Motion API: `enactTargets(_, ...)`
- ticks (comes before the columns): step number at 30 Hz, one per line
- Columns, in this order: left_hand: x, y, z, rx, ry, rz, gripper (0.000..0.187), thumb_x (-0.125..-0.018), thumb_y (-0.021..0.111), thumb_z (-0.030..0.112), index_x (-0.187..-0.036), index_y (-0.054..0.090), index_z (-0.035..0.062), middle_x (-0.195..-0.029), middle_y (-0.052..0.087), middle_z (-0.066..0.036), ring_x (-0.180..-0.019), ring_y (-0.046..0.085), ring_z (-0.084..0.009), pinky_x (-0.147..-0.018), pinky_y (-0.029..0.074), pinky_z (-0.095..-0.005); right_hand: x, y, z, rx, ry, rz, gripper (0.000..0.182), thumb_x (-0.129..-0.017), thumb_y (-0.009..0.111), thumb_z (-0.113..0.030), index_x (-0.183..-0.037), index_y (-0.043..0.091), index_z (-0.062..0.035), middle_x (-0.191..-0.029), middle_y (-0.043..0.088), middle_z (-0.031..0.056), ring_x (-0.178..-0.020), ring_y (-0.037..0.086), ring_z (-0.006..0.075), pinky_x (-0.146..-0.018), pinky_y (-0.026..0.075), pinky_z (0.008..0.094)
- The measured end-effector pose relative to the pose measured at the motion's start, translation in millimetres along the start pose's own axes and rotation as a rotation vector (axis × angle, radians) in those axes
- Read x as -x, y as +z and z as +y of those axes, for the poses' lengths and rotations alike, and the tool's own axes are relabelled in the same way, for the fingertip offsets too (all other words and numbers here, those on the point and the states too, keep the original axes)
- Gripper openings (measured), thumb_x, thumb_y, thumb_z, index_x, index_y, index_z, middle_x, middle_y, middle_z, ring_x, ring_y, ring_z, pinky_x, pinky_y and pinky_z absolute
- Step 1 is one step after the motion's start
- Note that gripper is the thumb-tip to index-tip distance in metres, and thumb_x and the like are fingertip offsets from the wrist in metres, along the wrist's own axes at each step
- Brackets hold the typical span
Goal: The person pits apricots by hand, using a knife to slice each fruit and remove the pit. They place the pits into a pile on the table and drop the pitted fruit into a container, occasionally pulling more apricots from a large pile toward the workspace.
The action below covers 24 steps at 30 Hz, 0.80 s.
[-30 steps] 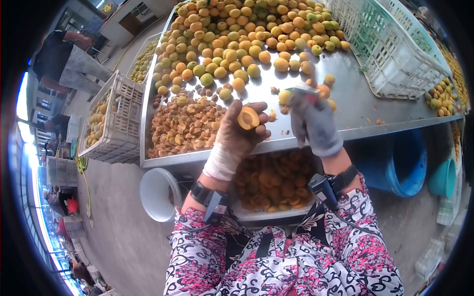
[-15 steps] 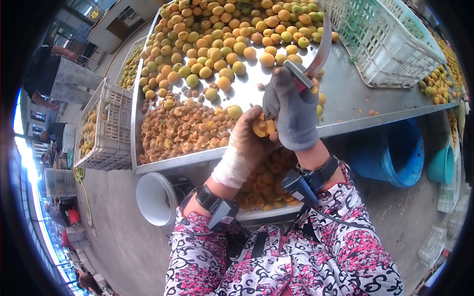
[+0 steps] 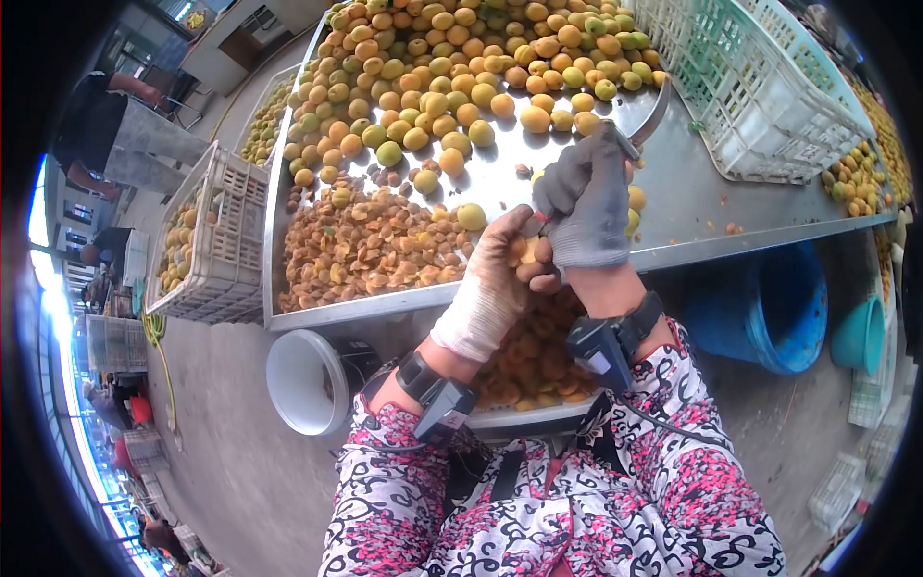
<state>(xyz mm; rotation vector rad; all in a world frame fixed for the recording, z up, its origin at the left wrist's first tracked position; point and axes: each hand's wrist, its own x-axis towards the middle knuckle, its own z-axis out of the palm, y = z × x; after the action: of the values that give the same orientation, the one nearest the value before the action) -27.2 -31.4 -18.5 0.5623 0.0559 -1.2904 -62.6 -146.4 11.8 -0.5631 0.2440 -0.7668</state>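
My left hand [image 3: 500, 279], in a whitish stained glove, is closed around a piece of orange fruit [image 3: 525, 252] near the metal table's front edge. My right hand [image 3: 594, 197], gloved in grey, touches it from the right and grips a knife. The curved blade [image 3: 652, 113] points up and away from me. Whole yellow-orange fruits [image 3: 423, 96] cover the back of the metal table [image 3: 692, 226]. At its front left lies a pile of small brown-orange pieces [image 3: 365, 245]. Below my hands, a container holds split fruit [image 3: 529, 361].
A white plastic crate [image 3: 760, 115] stands on the table's right. Another crate with fruit [image 3: 226, 240] is at the left. A white bucket [image 3: 308, 383], a blue tub [image 3: 788, 308] and a teal basin [image 3: 859, 335] are below the table. A person [image 3: 125, 135] stands far left.
My right hand has turned, tilting the knife, and both hands are now closer together. The orange fruit's open cut face, visible before, is mostly covered by my fingers. The camera view has shifted slightly.
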Motion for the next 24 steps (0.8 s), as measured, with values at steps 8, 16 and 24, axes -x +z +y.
enactTargets(8,-8.5,-10.7,26.9,0.028,0.268,0.106,0.035,-0.081,0.07,0.012,-0.112,0.055,0.0027,-0.081,0.058,-0.007,-0.057,0.052,-0.0156,-0.06,0.047,-0.0285,-14.4,-12.7,-22.3,0.065,-0.115,0.112,0.039,-0.095,0.048,-0.037,-0.064,0.038,-0.0158,-0.048,0.026,-0.0051,-0.037,0.024,0.0084,-0.035,0.023,0.0269)
enactTargets(16,-3.1,-17.4,39.0,-0.452,0.56,0.154,0.034,-0.084,0.064,0.009,-0.115,0.053,0.002,-0.089,0.056,-0.003,-0.071,0.056,-0.0103,-0.068,0.049,-0.0277,21.1,-11.1,17.1,0.751,0.11,-0.217,0.023,-0.085,0.063,-0.013,-0.107,0.062,-0.0058,-0.073,0.061,0.0026,-0.065,0.059,0.0091,-0.059,0.048,0.0219)
enactTargets(24,-2.1,-13.0,35.1,-0.453,0.624,0.225,0.035,-0.089,0.061,0.022,-0.117,0.055,0.0024,-0.093,0.053,0.001,-0.079,0.047,-0.0067,-0.072,0.04,-0.0201,26.4,-24.2,52.8,0.767,0.125,-0.291,0.042,-0.081,0.067,-0.023,-0.117,0.057,-0.0047,-0.097,0.066,0.0095,-0.089,0.061,0.0128,-0.081,0.048,0.0277)
